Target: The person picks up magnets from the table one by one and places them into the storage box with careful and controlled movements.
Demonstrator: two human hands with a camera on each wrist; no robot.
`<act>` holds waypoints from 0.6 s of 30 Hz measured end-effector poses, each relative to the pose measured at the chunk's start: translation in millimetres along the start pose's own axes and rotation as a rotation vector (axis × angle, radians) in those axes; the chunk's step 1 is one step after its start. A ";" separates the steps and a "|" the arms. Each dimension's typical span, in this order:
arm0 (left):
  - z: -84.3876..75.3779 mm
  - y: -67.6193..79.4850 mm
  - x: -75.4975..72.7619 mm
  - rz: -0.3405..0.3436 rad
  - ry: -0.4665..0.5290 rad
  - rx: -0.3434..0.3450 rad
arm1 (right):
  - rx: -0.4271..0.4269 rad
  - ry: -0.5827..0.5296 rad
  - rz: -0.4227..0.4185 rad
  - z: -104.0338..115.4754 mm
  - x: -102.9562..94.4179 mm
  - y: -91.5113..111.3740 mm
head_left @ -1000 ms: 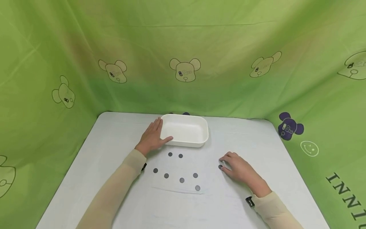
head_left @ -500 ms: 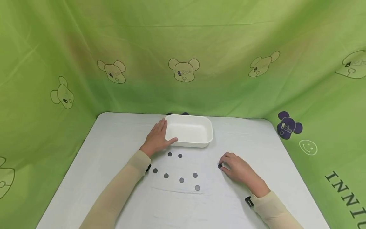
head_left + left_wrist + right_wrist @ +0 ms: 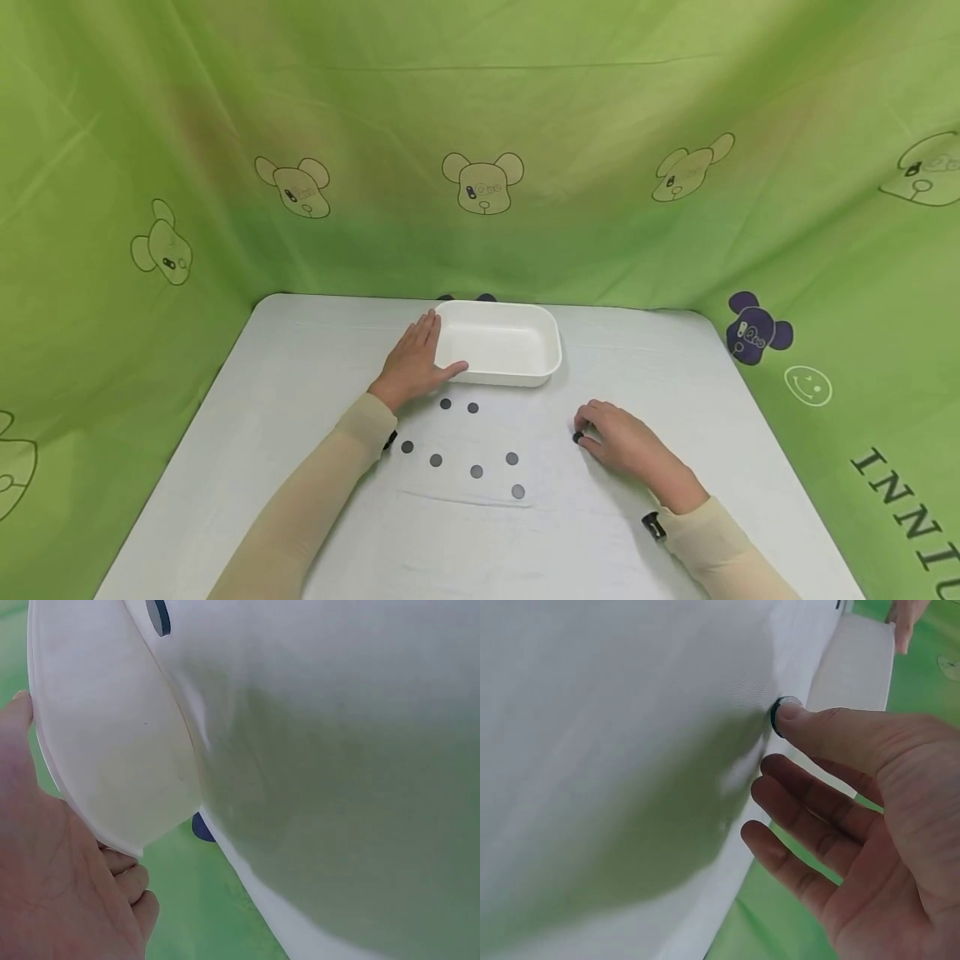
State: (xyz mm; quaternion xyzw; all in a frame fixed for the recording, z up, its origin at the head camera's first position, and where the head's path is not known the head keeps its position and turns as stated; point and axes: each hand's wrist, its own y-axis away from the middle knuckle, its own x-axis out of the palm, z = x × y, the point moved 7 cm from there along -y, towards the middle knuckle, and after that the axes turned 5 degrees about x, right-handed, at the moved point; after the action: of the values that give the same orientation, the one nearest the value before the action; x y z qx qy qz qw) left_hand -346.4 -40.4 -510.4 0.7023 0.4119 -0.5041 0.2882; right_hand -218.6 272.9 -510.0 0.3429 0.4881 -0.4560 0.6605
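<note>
My left hand (image 3: 408, 364) lies along the left end of a white rectangular tray (image 3: 498, 379), fingers stretched toward the back and thumb at the front rim. The left wrist view shows that palm beside the tray's wall (image 3: 112, 735). To the right, my right hand (image 3: 628, 444) pinches a small dark round disc (image 3: 577, 437) low over the white cloth. In the right wrist view the thumb lies over the disc (image 3: 775, 720), the index finger is mostly hidden behind it, and the other fingers are loosely bent. Nothing shows inside the tray.
Several flat grey discs (image 3: 476, 472) lie scattered on the white-covered table (image 3: 360, 533) in front of the tray. A green curtain (image 3: 480, 250) with printed bear heads rises behind and at both sides of the table.
The left hand and the tray have shifted a little to the right together. My right hand, over the same spot, has closed its fingertips on the disc.
</note>
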 end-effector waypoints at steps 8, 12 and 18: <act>-0.8 0.4 -0.9 -0.001 0.002 0.006 | -0.034 -0.152 0.002 6.8 -6.6 -4.4; -1.9 0.2 -0.5 -0.003 0.002 0.003 | -0.051 -0.217 -0.016 10.0 -13.5 -10.0; -4.8 1.1 1.9 -0.003 0.004 0.009 | -0.064 -0.287 -0.013 15.1 -26.0 -23.3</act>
State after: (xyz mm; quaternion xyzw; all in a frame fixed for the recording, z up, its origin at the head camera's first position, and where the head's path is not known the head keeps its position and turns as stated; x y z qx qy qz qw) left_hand -342.9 -36.4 -510.6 0.7038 0.4113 -0.5050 0.2837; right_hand -238.3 258.2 -480.9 0.2497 0.4051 -0.4887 0.7313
